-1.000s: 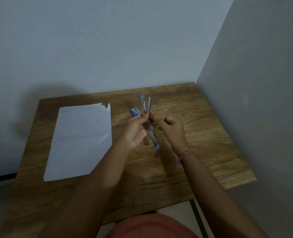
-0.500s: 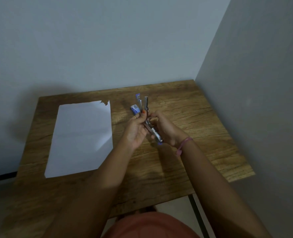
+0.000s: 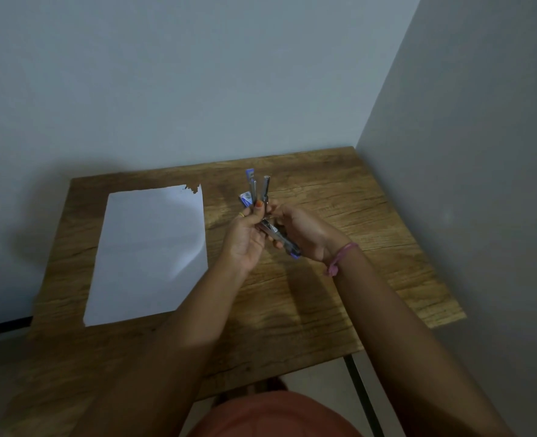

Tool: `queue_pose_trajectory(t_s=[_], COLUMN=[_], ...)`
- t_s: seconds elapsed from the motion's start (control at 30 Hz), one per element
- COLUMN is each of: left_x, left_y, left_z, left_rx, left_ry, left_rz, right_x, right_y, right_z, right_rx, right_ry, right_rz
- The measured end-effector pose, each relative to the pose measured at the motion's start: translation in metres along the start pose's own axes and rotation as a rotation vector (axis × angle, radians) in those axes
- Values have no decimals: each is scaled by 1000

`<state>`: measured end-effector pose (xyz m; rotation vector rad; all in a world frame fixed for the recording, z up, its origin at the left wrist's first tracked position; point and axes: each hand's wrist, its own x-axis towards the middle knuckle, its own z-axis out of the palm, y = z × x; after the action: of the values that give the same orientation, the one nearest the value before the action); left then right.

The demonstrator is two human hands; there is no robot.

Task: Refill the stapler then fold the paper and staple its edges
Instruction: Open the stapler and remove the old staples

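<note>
Wooden table (image 3: 339, 279) in a grey corner, white paper (image 3: 150, 253) lying flat, well left of the fingers.
Opened stapler (image 3: 265, 216) gripped by left hand (image 3: 245, 239) and right hand (image 3: 302, 230), fingers curled around it.

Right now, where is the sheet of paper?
In the head view, the sheet of paper lies flat on the wooden table's left side, untouched, left of both hands holding the opened stapler.

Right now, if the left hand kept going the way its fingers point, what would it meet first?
The left hand points up and away, along the opened stapler it grips. Just beyond lies the small staple box on the table; depth is unclear, so it might pass above it.
</note>
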<state>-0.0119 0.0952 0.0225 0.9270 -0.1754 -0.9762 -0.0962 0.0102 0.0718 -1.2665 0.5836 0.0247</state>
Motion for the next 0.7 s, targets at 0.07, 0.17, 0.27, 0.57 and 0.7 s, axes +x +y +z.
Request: queue_pose_trajectory(t_s=[0.07,0.17,0.27,0.57,0.7], left_x=[-1,-2,-3,-6,-6], left_y=[1,4,9,7,3], left_z=[1,2,4,3,2], left_rx=[-5,-50,-85,-85,-47], left_ry=[3,-15,-32,-56,-34], left_rz=[-4,-36,-62,-90,-90], right_x=[-3,-8,-10,-14,-16], right_y=[-4,-9,-13,-14,-10], right_z=[1,2,0,-3,0], right_rx=[16,-34,-89,-85,-33], right_ry=[-9,17,91,71,35], right_rz=[29,53,46,56,67])
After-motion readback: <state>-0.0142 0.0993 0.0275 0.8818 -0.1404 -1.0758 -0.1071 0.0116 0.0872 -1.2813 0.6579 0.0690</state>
